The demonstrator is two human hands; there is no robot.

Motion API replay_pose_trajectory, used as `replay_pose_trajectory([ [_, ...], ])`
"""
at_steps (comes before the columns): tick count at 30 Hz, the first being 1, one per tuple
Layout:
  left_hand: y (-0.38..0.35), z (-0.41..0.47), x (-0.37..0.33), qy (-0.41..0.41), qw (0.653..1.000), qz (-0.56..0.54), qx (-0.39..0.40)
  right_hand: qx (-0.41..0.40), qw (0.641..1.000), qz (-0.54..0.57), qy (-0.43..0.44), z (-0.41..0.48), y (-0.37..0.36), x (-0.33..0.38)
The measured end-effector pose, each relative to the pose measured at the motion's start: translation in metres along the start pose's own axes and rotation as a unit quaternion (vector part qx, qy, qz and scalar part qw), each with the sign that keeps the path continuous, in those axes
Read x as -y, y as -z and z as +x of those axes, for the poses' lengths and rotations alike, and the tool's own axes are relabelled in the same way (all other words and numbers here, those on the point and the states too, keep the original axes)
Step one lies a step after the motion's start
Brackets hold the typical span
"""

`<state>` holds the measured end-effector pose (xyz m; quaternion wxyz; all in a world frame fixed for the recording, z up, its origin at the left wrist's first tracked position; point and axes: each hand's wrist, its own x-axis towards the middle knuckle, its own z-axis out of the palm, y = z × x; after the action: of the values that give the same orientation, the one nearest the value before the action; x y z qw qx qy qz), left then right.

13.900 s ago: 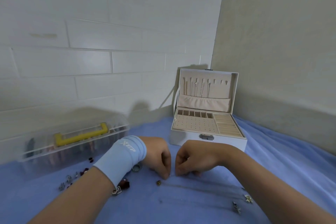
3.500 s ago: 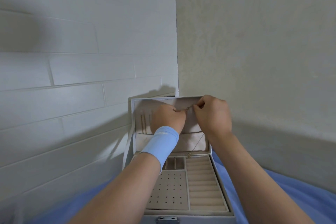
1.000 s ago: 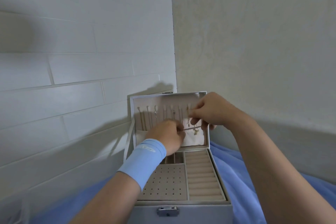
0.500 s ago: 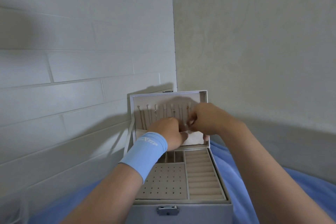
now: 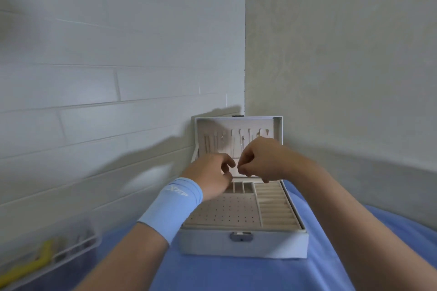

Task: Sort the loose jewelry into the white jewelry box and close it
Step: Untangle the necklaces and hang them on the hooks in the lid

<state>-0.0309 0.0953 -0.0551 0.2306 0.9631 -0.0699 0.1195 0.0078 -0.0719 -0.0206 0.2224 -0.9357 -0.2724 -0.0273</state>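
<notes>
While the white rectangular jewelry box (image 5: 272,244) stands open on blue cloth (image 5: 236,274), your left hand (image 5: 210,176) hangs before its raised lid (image 5: 236,123), fingers loosely apart. Your right hand (image 5: 262,160) beside it pinches its fingers together, on what I cannot tell.

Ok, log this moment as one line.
jewelry box: open, lid upright | left hand: fingers curled, at lid pocket | right hand: fingertips pinched, held item unclear | necklaces: hanging in lid | plastic case: left of box

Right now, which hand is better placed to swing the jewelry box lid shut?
Probably the right hand: it sits higher, before the open lid, nearer its top edge; the left hand is lower, over the tray.
</notes>
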Motion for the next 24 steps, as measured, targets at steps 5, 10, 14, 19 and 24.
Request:
replay_pose_trajectory([
  [5,0.02,-0.07,0.014,-0.007,1.0,-0.017,0.003,0.094,0.994,0.042,0.038,-0.046,-0.017,0.049],
  [10,0.028,-0.139,0.025,0.003,0.992,0.018,0.128,0.216,0.975,0.014,0.044,-0.095,-0.051,0.085],
  [14,0.028,-0.176,0.03,0.015,0.976,0.026,0.218,0.305,0.952,-0.021,0.027,-0.123,-0.075,0.092],
  [19,0.022,-0.193,0.027,0.01,0.936,0.035,0.351,0.349,0.936,-0.032,0.016,-0.144,-0.097,0.098],
  [24,0.012,-0.197,0.017,-0.002,0.915,0.095,0.392,0.349,0.937,-0.014,0.017,-0.151,-0.11,0.099],
])
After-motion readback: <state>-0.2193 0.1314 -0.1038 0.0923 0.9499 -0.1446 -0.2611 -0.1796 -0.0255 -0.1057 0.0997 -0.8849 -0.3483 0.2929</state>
